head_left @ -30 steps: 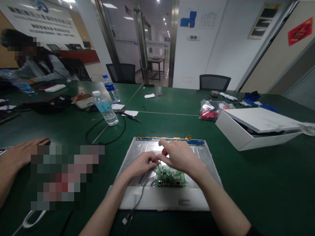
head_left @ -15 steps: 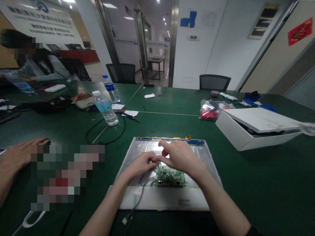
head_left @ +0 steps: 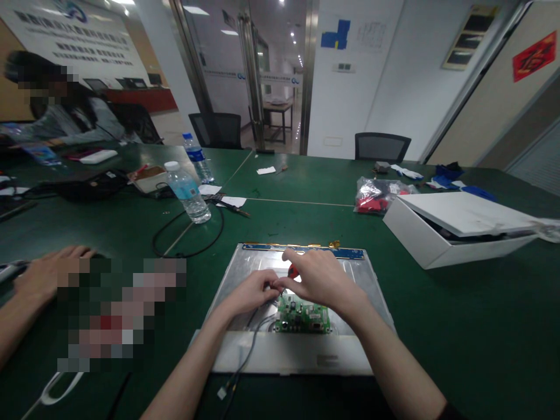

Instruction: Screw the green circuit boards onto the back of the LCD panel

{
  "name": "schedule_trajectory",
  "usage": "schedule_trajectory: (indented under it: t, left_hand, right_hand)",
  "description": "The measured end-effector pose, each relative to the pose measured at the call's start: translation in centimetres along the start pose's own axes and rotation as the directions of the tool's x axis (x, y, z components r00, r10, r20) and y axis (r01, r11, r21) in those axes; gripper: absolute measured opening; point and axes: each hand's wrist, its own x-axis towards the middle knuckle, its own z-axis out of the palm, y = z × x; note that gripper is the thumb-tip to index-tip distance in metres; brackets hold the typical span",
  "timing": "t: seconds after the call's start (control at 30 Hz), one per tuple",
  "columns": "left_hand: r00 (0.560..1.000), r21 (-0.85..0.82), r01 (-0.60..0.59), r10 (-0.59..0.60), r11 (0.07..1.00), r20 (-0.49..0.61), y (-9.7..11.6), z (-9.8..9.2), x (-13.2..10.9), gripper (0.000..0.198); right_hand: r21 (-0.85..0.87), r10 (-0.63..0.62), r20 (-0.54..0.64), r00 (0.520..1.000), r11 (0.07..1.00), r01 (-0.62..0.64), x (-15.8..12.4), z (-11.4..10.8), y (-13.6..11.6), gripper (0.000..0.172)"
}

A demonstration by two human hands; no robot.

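Observation:
A metal display panel (head_left: 354,350) lies on the green table, with a green circuit board (head_left: 304,315) on its lower middle. My right hand (head_left: 317,277) is closed around a red-handled tool (head_left: 293,271), probably a screwdriver, above the board's upper left corner. Beside it, my left hand (head_left: 256,291) has its fingers pinched together at the same corner; what they hold is hidden. Grey cables (head_left: 251,344) run from the board's left side over the panel's front edge to a white connector (head_left: 222,392).
Another person's hand (head_left: 56,271) rests at the left. Beyond the panel stand water bottles (head_left: 188,192) and a looped black cable (head_left: 222,230). At the right are a white box (head_left: 420,239) and a bag with red items (head_left: 376,198). Another person sits far left.
The other person's hand at the left has moved slightly to the right. My own hands, the tool and the panel show no clear movement.

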Motion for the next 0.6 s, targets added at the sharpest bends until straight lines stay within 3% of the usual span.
schedule_trajectory:
  t: [0.23, 0.43, 0.6]
  left_hand:
    - [0.999, -0.031, -0.022, 0.023, 0.999, 0.024, -0.18, 0.02, 0.07, 0.014]
    - [1.0, 0.0, -0.019, 0.019, 1.0, 0.007, -0.3, 0.03, 0.03, 0.012]
    - [1.0, -0.015, -0.027, 0.027, 1.0, -0.005, -0.55, 0.14, -0.03, 0.012]
  right_hand:
    - [-0.022, -0.028, -0.019, 0.999, 0.999, 0.027, 0.05, -0.02, -0.22, 0.02]
    - [0.051, -0.083, -0.045, 0.996, 0.995, 0.085, -0.33, 0.02, -0.07, 0.03]
    - [0.011, -0.049, -0.011, 0.999, 0.999, 0.049, -0.14, 0.12, 0.09, 0.028]
